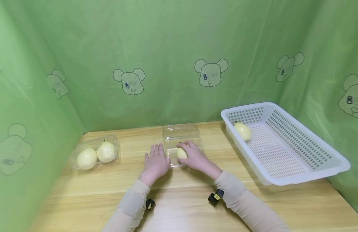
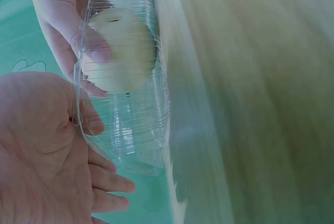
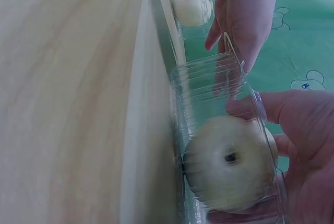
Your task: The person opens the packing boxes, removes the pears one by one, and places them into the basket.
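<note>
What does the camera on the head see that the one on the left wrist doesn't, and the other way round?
Only the head view: the white basket with a pear inside, and another clear container holding two pears.

Only the left wrist view: the palm of the left hand; the head view shows its back.

Both: the two hands, the pear gripped by the right hand, the open clear container, the wooden table and the green curtain.

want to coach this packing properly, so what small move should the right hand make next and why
Probably loosen the right hand and lift it away: the pear it grips sits within the walls of the clear box, with room beside it, and another pear lies in the white basket, within what looks like easy reach.
</note>
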The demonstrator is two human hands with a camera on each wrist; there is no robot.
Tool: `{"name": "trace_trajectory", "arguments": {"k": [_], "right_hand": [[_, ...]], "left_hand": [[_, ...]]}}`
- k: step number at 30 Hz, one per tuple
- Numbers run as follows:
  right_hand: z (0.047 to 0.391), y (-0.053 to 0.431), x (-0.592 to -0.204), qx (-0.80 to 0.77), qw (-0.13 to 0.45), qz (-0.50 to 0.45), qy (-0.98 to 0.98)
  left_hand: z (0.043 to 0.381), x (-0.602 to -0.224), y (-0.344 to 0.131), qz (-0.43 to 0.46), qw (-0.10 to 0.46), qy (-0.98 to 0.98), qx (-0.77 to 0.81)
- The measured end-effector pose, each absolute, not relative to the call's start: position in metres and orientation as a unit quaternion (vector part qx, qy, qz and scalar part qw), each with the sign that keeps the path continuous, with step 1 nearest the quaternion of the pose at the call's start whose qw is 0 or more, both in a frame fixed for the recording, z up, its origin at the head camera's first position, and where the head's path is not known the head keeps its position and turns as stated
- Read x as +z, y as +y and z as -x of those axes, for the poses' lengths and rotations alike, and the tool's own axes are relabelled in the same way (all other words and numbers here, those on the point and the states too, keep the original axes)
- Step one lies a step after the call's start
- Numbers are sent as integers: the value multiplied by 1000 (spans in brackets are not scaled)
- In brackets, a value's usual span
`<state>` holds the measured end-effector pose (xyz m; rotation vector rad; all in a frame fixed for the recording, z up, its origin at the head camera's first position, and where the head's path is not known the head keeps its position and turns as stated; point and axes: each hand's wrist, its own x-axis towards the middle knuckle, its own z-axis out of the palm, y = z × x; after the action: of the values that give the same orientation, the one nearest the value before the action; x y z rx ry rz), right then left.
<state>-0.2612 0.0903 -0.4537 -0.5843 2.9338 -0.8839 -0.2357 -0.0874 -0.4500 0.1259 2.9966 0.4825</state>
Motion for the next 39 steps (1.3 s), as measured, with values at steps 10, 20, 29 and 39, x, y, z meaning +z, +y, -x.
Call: {"name": "trace_trajectory", "arguments": {"k": [10, 20, 29, 39], "right_hand": [[266, 90, -455, -276, 27, 182, 943], [266, 91, -457, -286, 27, 182, 940], [267, 92, -457, -300, 15, 191, 935], [266, 93, -454, -328, 11, 187, 926]], "left_hand": [[236, -451, -87, -38, 51, 984, 165], [236, -451, -87, -37, 49, 984, 168], [235, -450, -87, -37, 50, 983, 171], [236, -449, -86, -35, 56, 983, 171]]}}
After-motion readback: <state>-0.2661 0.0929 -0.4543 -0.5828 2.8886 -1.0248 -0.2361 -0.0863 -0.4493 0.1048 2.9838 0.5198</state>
